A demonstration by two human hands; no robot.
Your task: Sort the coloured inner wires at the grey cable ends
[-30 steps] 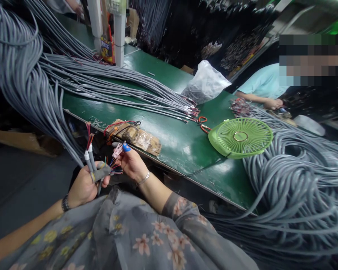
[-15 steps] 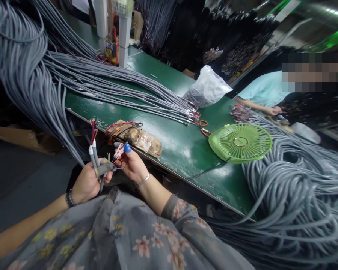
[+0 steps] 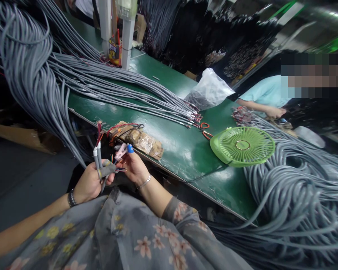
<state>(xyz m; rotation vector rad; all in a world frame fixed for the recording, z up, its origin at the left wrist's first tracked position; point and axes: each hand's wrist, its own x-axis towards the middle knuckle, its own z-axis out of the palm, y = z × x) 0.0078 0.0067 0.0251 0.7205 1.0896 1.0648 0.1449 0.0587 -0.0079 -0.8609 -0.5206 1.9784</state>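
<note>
My left hand is closed round a few grey cable ends whose stripped coloured wires stick up and fan out to the right. My right hand pinches those thin coloured wires right beside the left hand; it has a blue cap on one fingertip and pinkish tape on another. Both hands are held just below the near edge of the green table. A thick hank of grey cables hangs down from the upper left toward my left hand.
A taped brown block with red wires lies at the table edge. A green round fan lies flat at right. More grey cables lie across the table, a coil sits at right. A clear plastic bag and a co-worker's hand are beyond.
The view has shifted slightly. My hands stay together on the cable ends, with the right fingers still working the coloured wires.
</note>
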